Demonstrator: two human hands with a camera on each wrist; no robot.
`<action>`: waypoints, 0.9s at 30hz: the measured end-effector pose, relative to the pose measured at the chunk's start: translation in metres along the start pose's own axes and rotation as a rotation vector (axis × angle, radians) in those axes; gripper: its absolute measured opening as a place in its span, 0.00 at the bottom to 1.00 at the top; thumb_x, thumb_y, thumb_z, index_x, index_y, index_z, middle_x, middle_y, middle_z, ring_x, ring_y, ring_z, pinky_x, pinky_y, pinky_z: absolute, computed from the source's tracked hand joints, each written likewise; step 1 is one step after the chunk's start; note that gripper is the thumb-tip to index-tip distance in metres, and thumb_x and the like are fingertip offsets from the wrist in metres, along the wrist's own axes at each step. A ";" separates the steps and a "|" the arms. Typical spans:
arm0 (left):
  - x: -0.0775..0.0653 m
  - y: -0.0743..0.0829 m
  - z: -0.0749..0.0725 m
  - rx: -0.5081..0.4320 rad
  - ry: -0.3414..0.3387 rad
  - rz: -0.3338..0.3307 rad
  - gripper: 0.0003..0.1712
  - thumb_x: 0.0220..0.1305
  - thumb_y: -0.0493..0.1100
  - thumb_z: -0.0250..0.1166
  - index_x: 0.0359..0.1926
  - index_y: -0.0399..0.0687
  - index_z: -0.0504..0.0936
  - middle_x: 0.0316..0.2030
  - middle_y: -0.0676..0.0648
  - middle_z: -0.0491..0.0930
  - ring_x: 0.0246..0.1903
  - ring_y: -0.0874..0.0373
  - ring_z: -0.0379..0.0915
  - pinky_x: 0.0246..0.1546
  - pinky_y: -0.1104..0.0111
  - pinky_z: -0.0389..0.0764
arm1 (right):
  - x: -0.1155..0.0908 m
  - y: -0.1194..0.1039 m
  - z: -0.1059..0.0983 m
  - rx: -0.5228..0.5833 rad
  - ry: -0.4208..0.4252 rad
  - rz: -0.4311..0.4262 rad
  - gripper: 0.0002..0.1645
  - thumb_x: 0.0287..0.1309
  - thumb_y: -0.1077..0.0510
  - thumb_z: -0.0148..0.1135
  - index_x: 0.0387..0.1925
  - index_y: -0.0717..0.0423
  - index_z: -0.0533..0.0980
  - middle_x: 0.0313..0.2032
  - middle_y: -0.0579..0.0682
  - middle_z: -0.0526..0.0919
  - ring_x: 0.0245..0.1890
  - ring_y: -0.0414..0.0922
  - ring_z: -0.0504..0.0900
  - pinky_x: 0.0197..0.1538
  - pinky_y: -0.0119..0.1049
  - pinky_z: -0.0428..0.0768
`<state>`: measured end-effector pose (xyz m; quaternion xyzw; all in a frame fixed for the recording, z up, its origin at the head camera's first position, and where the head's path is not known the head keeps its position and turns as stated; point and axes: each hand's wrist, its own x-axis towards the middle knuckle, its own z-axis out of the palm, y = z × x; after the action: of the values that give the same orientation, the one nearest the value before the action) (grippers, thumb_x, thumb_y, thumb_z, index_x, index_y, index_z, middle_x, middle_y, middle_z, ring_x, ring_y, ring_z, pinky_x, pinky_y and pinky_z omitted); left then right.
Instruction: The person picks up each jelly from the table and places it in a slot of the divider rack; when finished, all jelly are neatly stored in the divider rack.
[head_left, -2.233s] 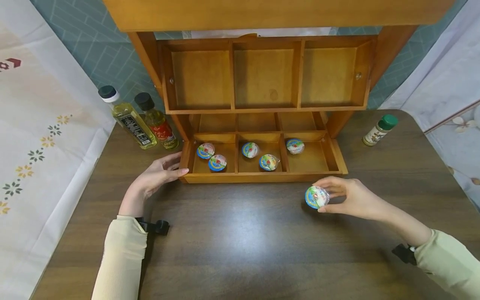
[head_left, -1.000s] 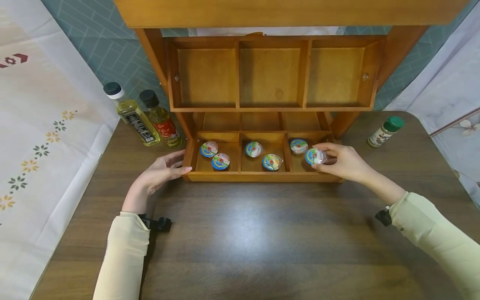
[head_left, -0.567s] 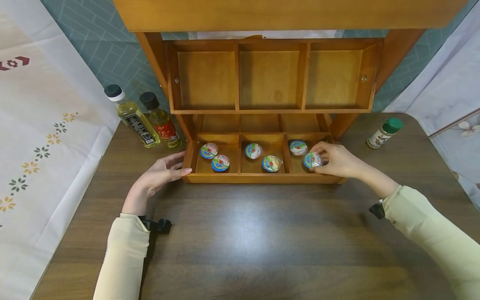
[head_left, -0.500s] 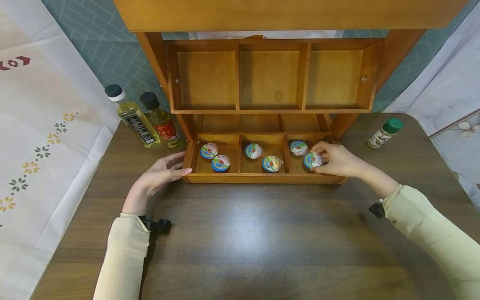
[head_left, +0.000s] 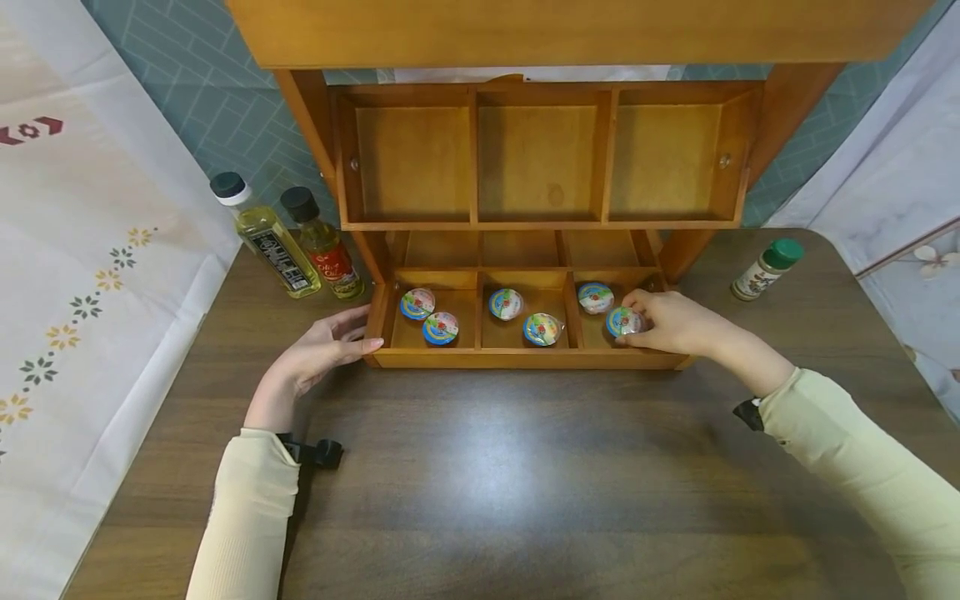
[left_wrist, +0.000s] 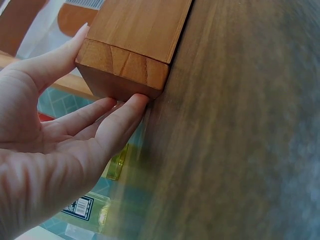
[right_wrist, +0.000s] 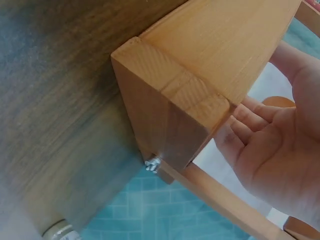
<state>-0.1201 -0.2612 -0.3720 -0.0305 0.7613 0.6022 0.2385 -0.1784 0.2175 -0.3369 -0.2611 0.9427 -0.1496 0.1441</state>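
My right hand (head_left: 670,322) pinches a small jelly cup (head_left: 621,322) between thumb and fingers, low in the right compartment of the wooden rack's bottom tray (head_left: 525,359). Another jelly cup (head_left: 596,297) sits just behind it. The middle compartment has two jelly cups (head_left: 542,329), and the left one has two more jelly cups (head_left: 440,328). At the tray's left front corner, my left hand (head_left: 324,350) holds the wood, thumb at the rim and fingers against the outer side (left_wrist: 120,90). In the right wrist view the tray's wall (right_wrist: 215,45) hides the cup and my fingertips.
Above the tray is a tilted upper tray (head_left: 536,225) with three compartments. Two oil bottles (head_left: 276,250) (head_left: 330,260) stand left of the rack. A green-capped seasoning jar (head_left: 765,269) is to its right. The wooden table (head_left: 495,483) extends in front.
My right hand has carried the jelly cup from in front of the tray over its front edge, then lowered it into the right compartment. The left hand has stayed at the corner.
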 end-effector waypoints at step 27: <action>0.006 0.000 0.001 0.045 0.013 0.034 0.47 0.62 0.46 0.63 0.73 0.42 0.45 0.69 0.37 0.52 0.69 0.44 0.48 0.63 0.50 0.56 | -0.021 0.011 0.005 0.028 0.104 -0.051 0.39 0.58 0.45 0.62 0.63 0.64 0.64 0.61 0.66 0.66 0.64 0.67 0.58 0.60 0.61 0.60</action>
<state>-0.1249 -0.2589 -0.3742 -0.0159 0.7765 0.5888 0.2239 -0.1645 0.2362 -0.3417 -0.2750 0.9397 -0.1797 0.0948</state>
